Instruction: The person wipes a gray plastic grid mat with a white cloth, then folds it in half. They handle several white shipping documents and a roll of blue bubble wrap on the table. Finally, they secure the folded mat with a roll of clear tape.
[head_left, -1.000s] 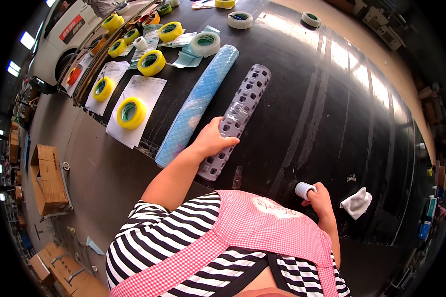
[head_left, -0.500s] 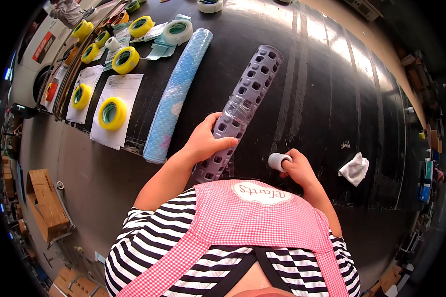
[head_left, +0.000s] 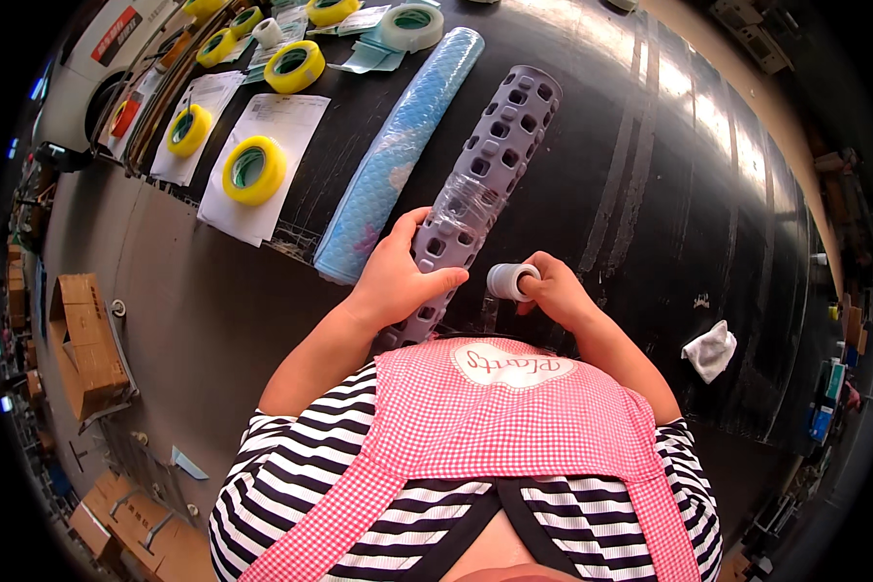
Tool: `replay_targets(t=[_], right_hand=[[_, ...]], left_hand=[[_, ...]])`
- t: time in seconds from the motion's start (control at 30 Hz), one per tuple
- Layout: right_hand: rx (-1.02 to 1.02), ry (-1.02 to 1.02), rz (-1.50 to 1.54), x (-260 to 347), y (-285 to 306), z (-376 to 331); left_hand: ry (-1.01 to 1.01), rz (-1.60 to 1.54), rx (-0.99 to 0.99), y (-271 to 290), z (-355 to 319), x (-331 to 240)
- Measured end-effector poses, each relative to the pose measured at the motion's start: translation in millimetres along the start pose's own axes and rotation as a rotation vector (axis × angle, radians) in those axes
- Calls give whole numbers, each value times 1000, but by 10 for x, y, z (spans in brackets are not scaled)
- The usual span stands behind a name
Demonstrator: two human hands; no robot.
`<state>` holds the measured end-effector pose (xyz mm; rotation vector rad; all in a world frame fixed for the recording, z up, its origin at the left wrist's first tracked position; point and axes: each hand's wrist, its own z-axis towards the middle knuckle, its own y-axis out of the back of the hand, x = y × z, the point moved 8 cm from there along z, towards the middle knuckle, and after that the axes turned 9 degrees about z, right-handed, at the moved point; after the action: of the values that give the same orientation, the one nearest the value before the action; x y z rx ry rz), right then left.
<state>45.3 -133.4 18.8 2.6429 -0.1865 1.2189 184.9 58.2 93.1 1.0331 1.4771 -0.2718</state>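
A grey rolled mat with many holes lies lengthwise on the black table, with a band of clear film around its middle. My left hand grips its near end. My right hand holds a small roll of clear tape just to the right of the mat. A blue rolled mat lies alongside on the left.
Several yellow tape rolls sit on white sheets at the table's left edge, with a clear tape roll farther back. A crumpled white cloth lies to the right. Cardboard boxes stand on the floor at left.
My right hand has brought the small tape roll from the right side of the table up next to the grey mat. My left hand stays on the mat's near end.
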Motion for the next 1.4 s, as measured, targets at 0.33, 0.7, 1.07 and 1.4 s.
replay_targets(t=[0.33,0.7,1.07,1.4], right_hand=[[-30,-66,345,-20,-27,288],[8,42,614,917,497,1582],[-54,292,740,2014,762,2404],[-134,609,123,2834,527,2696]], left_hand=[[30,14,-74,236,-124,214],[-60,-296,-138,396,-132,233],[-78,-413,-605,985,-527,308],[106,-557,-673,764,-424,466]])
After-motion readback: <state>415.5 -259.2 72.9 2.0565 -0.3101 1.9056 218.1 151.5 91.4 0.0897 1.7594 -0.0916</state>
